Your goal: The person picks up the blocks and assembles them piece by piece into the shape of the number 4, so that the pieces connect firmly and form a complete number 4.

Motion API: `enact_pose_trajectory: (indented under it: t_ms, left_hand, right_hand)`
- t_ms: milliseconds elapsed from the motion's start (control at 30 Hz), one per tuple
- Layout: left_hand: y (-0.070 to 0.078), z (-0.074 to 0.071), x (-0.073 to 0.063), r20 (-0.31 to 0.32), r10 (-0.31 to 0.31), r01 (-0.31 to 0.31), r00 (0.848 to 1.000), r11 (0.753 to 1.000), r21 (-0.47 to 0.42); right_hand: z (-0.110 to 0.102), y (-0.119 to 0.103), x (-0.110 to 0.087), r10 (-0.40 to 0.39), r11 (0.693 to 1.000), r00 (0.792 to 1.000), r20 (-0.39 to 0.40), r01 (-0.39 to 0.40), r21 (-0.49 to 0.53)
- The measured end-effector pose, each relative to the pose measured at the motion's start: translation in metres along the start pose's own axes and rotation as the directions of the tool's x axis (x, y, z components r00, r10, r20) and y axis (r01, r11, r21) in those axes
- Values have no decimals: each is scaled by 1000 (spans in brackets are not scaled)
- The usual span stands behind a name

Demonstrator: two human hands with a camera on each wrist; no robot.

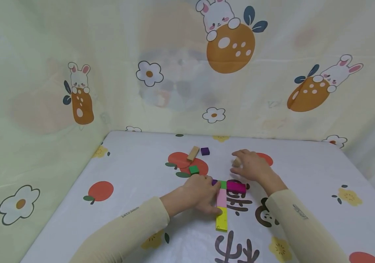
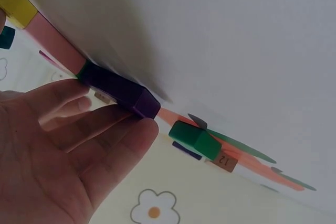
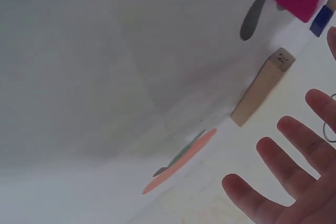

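Observation:
On the table, a yellow block [image 1: 221,220], a pink block [image 1: 221,198] and a small green block [image 1: 223,184] stand end to end in a row. At its far end a magenta block [image 1: 236,187] extends right and a purple block [image 2: 121,90] extends left. My left hand [image 1: 198,193] rests along this row, thumb at the yellow block, extended fingertips against the purple one. Over a plain wooden block [image 3: 262,86], my right hand [image 1: 250,166] has its fingers spread. In the right wrist view the fingers appear apart from that block.
Beyond the left hand lie a loose green block [image 1: 194,169], a plain wooden block [image 1: 192,154] and a small purple block [image 1: 205,151]. A patterned cloth [image 1: 174,98] hangs behind the table's far edge, and another side of it stands at the left.

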State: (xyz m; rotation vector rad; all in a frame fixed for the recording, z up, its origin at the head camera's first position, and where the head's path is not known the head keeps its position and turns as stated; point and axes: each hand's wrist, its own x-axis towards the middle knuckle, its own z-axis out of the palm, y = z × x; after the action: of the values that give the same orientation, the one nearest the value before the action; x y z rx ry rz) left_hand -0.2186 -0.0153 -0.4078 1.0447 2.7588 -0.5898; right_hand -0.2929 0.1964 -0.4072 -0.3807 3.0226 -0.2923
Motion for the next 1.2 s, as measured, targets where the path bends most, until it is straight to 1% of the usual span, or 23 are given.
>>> enact_pose_trajectory:
  t_ms: [400,700,1000,1200]
  left_hand:
    - [0,4,1,3,-9,9,1000,1000,-20]
    - [-1,3,0,7,-14,14,1000,1000,-20]
    - [-1,2,0,5,-15,15,1000,1000,-9]
    - [-1,1,-1,-4,-6,6,1000,1000,-3]
  right_hand:
    - [7,12,12,73,996,996,42,-76,52]
    - [11,15,18,74,996,997,37,-75,48]
    - [9,16,20,61,998,998,29,-62,34]
    - [9,15,22,87,995,996,38,-89,53]
